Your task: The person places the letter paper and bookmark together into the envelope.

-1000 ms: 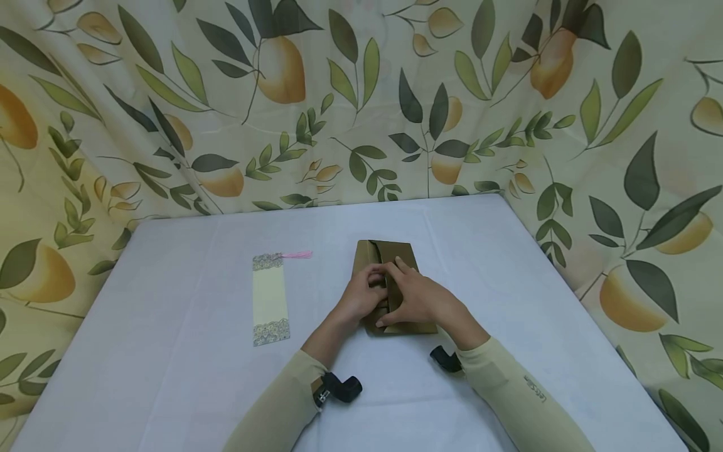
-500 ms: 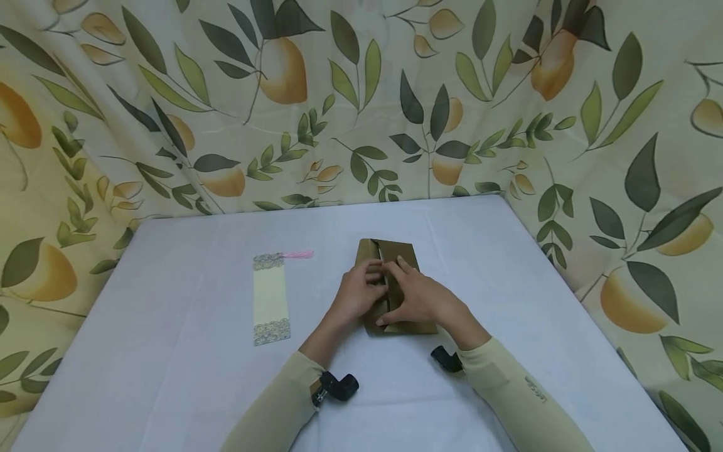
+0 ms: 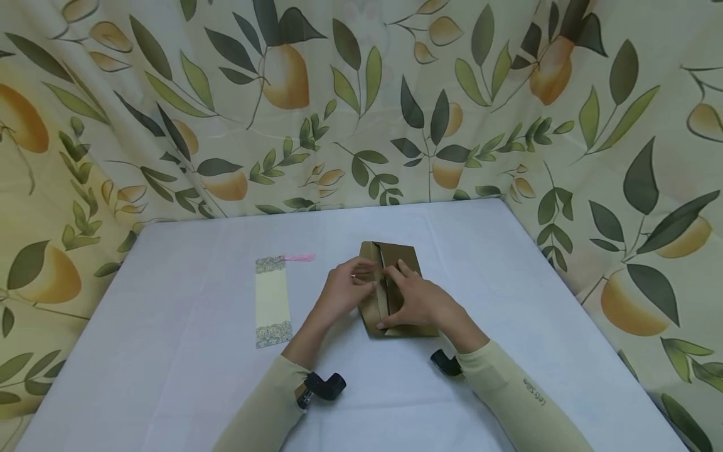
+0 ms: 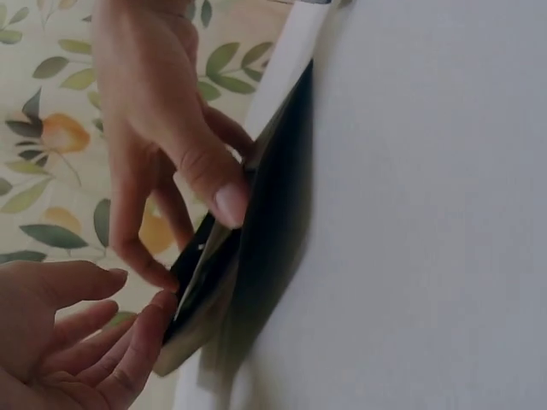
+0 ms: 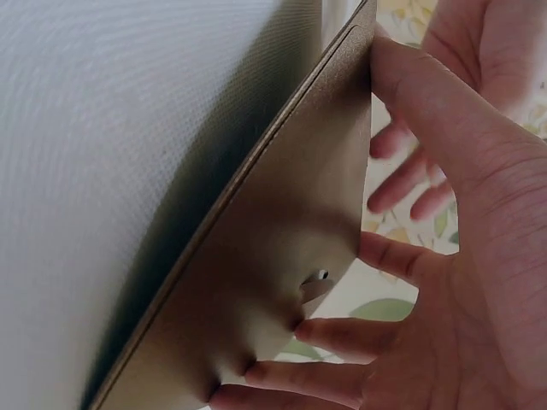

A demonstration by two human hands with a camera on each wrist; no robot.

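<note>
The brown card folder (image 3: 371, 312) lies on the white-covered table (image 3: 548, 351) in front of me, a little right of the middle. A strip of white cloth separates its far end from the table's back edge; on the right, a wider stretch runs out to the slanting right edge. The left edge is well apart, and the near edge falls outside my view. A lengthwise slit divides the folder's left strip from its broad right panel.

My right hand (image 3: 420, 298) grips that panel between thumb and bent fingers. My left hand (image 3: 341, 292) is loose, thumb apart from the gently bent fingers, by the folder's left side; I cannot tell whether its fingertips touch the card.

Further left lies a cream bookmark (image 3: 272, 298) with patterned bands, its pink tassel (image 3: 299, 257) pointing towards the folder. My left wrist is just beside the bookmark's near right corner, so that side is tight. A black device (image 3: 326, 386) juts from my left cuff, another shows at my right. Fruit-and-leaf printed fabric (image 3: 361, 150) rises behind the table.
</note>
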